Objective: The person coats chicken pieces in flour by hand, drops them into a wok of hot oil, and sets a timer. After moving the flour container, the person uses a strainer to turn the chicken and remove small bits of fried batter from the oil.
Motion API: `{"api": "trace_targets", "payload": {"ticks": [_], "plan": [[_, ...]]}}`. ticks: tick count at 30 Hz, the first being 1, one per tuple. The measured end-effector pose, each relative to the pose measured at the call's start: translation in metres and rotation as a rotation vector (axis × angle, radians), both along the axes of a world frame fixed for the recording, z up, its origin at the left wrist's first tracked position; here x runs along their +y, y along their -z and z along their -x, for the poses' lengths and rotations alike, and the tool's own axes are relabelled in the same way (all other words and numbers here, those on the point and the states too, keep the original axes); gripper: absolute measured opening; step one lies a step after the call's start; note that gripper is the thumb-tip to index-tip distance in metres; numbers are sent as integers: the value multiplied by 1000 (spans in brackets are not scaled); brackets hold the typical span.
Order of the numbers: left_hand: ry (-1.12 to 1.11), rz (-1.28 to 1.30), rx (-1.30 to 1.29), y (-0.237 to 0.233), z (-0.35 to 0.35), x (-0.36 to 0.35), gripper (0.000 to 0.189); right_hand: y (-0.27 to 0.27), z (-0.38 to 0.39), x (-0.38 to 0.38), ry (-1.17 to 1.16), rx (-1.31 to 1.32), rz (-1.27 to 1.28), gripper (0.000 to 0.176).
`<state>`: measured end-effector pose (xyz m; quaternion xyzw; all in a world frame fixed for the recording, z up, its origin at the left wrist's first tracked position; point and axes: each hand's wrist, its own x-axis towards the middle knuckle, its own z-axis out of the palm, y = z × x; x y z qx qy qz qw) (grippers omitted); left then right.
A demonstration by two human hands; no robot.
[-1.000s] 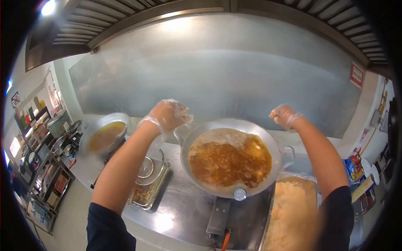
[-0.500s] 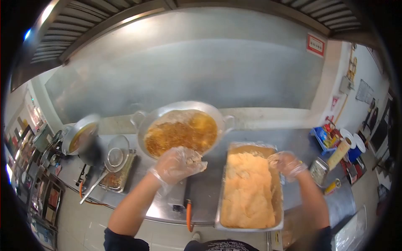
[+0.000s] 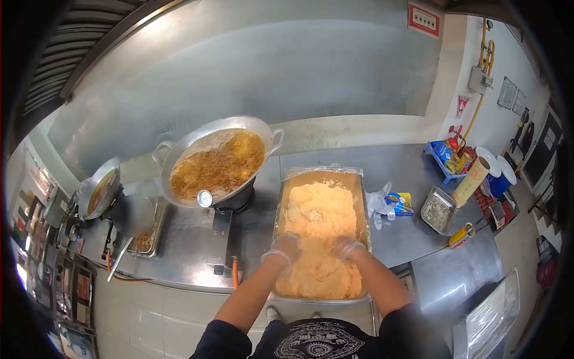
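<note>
Hands at the powder: left hand and right hand, clear-gloved, slightly apart. Fingers blurred and partly buried; can't tell if they're open or gripping anything. Orange powder is heaped in the tray, on the bench near the wok. Best handling: scoop low, fold gently, coat evenly, keep strokes inside the rim.

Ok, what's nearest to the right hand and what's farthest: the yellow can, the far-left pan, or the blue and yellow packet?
From the right hand:
1. Blue and yellow packet, just right of the big tray.
2. Yellow can, farther right.
3. Far-left pan, past the big pan.
</note>
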<state>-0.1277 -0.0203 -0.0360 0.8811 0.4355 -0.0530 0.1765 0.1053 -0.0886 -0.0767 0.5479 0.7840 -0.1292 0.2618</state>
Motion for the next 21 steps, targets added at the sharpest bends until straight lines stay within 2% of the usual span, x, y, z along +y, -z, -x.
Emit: {"api": "trace_targets", "payload": {"ticks": [2,4,7,10,13,17,19,21], "plan": [[23,50,132,-2,-8,-1,58,-13,15,-6,146,121,-2,41],[70,99,205,-4,-14,-2,57,-58,29,-23,410,233,-11,43],[91,69,35,-9,-12,-13,56,-43,19,-42,264,167,-43,38],[114,35,-53,-5,-12,-17,55,-33,9,-61,416,212,-133,40],[70,115,-77,-13,-22,-16,51,-35,14,-84,296,356,-261,47],[81,103,-175,-4,-32,-12,53,-19,19,-101,458,522,-288,55],[88,93,-217,-9,-32,-13,53,-40,20,-104,558,569,-386,54],[33,150,-293,-5,-31,-9,52,-50,13,-105,523,625,-451,53]]}}
